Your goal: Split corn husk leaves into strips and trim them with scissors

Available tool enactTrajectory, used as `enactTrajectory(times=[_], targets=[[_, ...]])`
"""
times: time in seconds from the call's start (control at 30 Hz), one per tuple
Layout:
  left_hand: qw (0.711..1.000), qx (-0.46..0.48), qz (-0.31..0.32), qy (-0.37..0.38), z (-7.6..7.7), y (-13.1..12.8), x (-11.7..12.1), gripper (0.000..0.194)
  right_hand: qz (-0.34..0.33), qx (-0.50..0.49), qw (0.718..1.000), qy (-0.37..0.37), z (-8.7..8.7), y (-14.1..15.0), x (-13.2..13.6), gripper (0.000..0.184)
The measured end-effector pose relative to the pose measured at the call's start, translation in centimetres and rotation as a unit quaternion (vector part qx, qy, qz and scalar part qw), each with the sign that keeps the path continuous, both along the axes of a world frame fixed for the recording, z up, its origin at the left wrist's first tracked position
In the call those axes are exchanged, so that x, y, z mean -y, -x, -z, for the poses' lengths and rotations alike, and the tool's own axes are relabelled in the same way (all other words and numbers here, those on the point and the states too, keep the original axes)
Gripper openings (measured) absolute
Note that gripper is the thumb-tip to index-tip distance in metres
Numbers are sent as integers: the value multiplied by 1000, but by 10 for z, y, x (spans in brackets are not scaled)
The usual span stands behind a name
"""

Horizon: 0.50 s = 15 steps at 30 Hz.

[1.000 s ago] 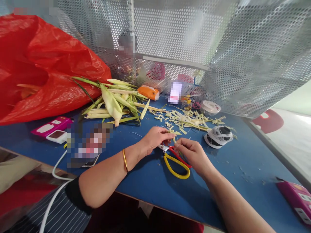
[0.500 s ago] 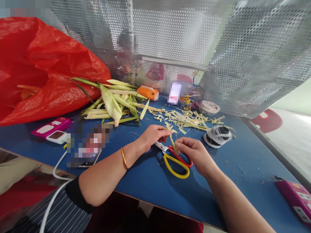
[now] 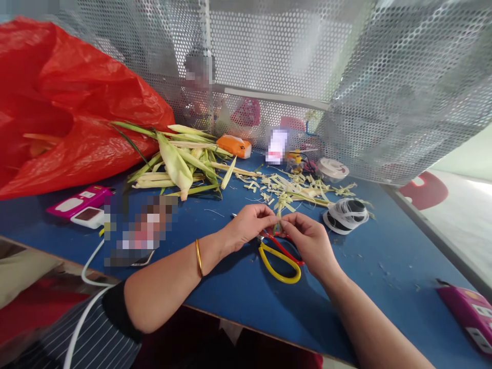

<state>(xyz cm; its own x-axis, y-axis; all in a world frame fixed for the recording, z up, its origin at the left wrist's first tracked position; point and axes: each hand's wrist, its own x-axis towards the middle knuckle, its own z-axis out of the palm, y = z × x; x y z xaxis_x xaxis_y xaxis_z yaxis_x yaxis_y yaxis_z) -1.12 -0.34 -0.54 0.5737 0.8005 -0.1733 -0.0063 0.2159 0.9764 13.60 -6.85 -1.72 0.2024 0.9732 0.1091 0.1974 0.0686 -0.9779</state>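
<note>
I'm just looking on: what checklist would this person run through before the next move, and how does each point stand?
1. Left hand pinching the green piece: ok.
2. Right hand on it too: ok, pinching close beside the left.
3. Scissors near: ok, lying under and just in front of the hands.
4. Scissor blades shut: cannot tell, the left hand hides most of them.
5. Spool near: ok, to the right of the hands.
6. Scraps gathered up: not ok, scattered beyond the hands.
</note>
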Motion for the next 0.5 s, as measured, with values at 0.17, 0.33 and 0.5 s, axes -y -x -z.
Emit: enactTrajectory(times=[0.17,0.33,0.5], targets=[[1000,14,6,6,-4,2,-3,23,14,-46,999,11,-4,-3,-1,22],[997,11,11,-82,0,0,-2,17,-8,-140,988,57,-4,-3,-2,28],[981,-21,25,-192,8,-1,1,12,-5,-174,981,79,3,-4,-4,35]])
